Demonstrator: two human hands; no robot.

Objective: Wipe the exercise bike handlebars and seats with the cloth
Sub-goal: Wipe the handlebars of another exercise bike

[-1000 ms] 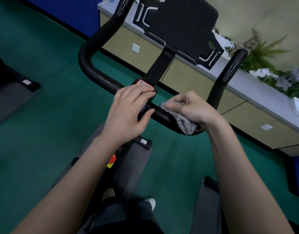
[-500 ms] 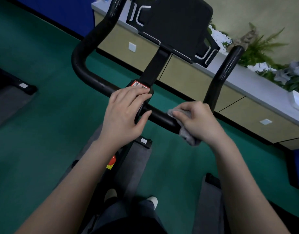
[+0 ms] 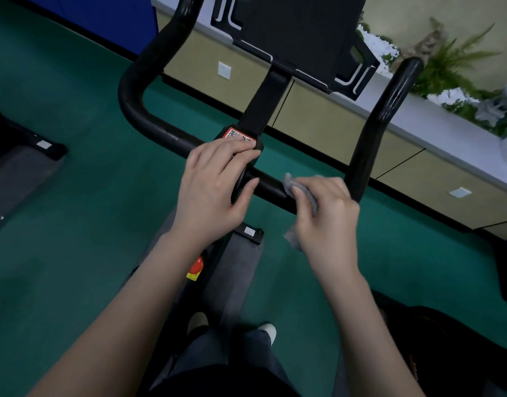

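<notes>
No words or numbers can be read. A red-edged sticker (image 3: 238,136) with a QR-like code sits on the handlebar clamp (image 3: 246,144) at centre frame, partly under the left hand (image 3: 215,193); its print is too small to make out. A yellow label (image 3: 192,276) under the red knob (image 3: 197,265) lower down is blurred, and the white tags (image 3: 249,231) on the black feet look blank.

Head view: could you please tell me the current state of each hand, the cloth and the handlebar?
left hand: closed over the handlebar's centre clamp, no cloth.
right hand: closed on the cloth, pressing it against the crossbar.
grey cloth: bunched, wrapped around the bar, an end hanging below.
handlebar: black, scuffed at the left bend.
</notes>
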